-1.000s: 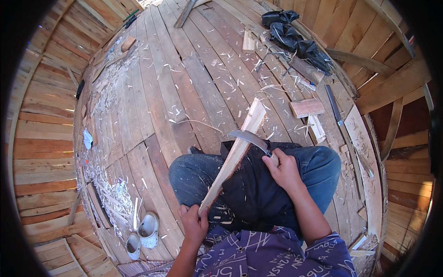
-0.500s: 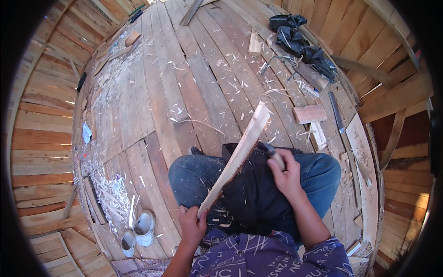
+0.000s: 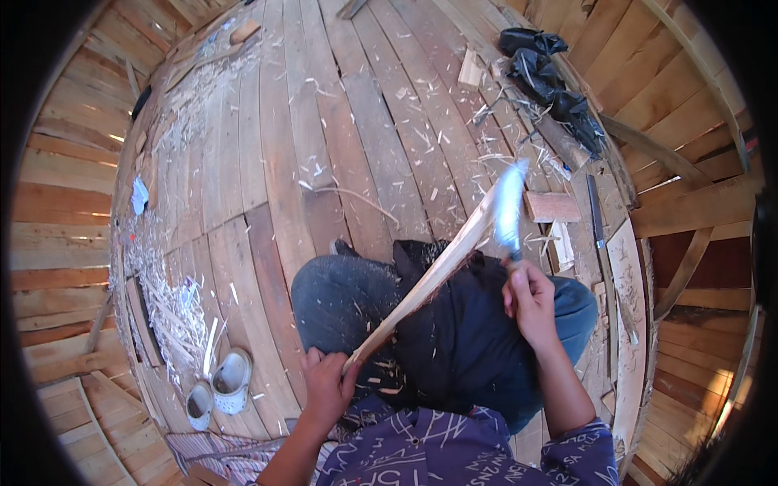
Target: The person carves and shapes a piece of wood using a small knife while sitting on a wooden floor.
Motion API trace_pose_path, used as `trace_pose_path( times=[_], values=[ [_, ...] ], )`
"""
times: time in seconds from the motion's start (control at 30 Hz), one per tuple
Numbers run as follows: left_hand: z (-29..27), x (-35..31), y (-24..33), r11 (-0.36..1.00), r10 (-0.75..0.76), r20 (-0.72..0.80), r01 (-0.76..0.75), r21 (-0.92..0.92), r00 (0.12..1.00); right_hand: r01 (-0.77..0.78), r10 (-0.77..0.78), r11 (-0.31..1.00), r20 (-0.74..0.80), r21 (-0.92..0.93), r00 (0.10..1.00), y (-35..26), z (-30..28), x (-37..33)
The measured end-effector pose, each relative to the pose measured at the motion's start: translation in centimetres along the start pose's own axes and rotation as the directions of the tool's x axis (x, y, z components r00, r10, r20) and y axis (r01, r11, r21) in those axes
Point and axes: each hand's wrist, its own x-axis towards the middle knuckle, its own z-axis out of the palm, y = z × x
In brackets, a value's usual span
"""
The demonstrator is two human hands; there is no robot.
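Observation:
My left hand (image 3: pixel 326 385) is closed round the near end of a long, narrow piece of wood (image 3: pixel 429 279). The wood slants up and to the right over my lap, pale on top with rough brown bark along its lower edge. In my right hand (image 3: pixel 531 301) is the handle of a knife, its broad shiny blade (image 3: pixel 510 202) pointing up and slightly blurred. The blade is beside the far end of the wood; whether they touch I cannot tell. Dark cloth (image 3: pixel 454 340) covers my lap between my bent knees.
Wood shavings (image 3: pixel 174 312) are heaped at the left and scattered over the plank floor (image 3: pixel 235 162). A pair of pale clogs (image 3: pixel 232 381) stands at lower left. On the right lie a reddish wood block (image 3: pixel 553 207), a long dark tool (image 3: pixel 597 215) and black plastic bags (image 3: pixel 539 77).
My right hand has moved right and turned the knife so its blade points up near the wood's far end. The wood's far end has swung slightly right.

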Motion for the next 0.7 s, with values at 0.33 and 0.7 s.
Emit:
trace_pose_path(
  times=[0.33, 0.7],
  values=[
    [-0.5, 0.7, 0.0, 0.997, -0.043, 0.087, 0.048, -0.055, 0.995, 0.123, -0.065, 0.969, 0.262, -0.212, 0.963, 0.4, 2.2, 0.4],
    [-0.7, 0.4, -0.6, 0.999, -0.026, 0.127, 0.030, -0.035, 0.992, 0.044, -0.032, 0.998, 0.204, -0.052, 0.978, 0.7, 2.5, 0.8]
  ],
)
